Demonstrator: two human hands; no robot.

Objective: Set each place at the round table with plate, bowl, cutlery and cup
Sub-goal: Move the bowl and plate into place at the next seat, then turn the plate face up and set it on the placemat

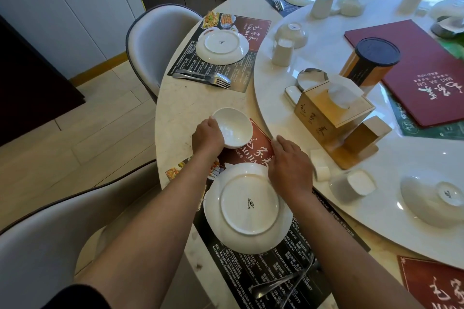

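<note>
Round cream marble bench (pixel 175 108) with a raised white turntable (pixel 326 208) filling its middle, leaving only a narrow outer ring for each setting. On that ring, nearest, a dark printed paper placemat (pixel 263 271) squeezed between the bench edge and the turntable's rim. Upside-down white ceramic plate (pixel 247 207) centred on the placemat, foot ring and maker's mark up, probably against dust. Right hand (pixel 291 165) flat beside the plate's far rim, fingers straight and together, grip closed on nothing, seemingly steadying the mat. Small white ceramic bowl (pixel 232 126) held mouth-up just past the plate, over the placemat's far-left corner, pinched at its near rim by the left hand (pixel 207 134), grip clamped on the bowl; likely on its way down to the bare patch there. Steel cutlery (pixel 281 281) near the placemat's close edge, blurred. Little free room: turntable lip close on the right, bench edge on the left.
</note>
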